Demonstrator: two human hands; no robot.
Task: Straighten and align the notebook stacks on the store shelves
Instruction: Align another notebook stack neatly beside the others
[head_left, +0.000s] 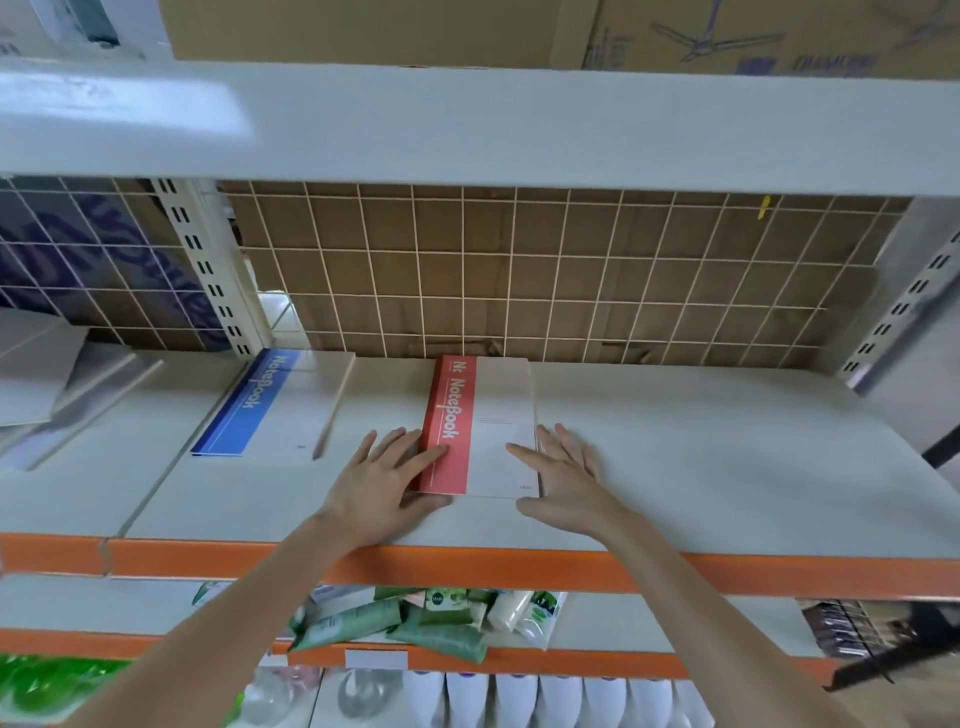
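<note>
While flat at mid-shelf, red-spined white paper notebook stack (480, 426) runs long axis twelve to six. Bracketed: left hand (387, 480) at nine, right hand (563, 475) at three, both equally near, straight fingers pressing the sides.

Red notebook stack (480, 431) lay flat on shelf (701, 467); left hand (387, 480) and right hand (563, 475) pressed its two sides, fingers straight. Blue stack (270, 405) lay apart, leftward
</note>
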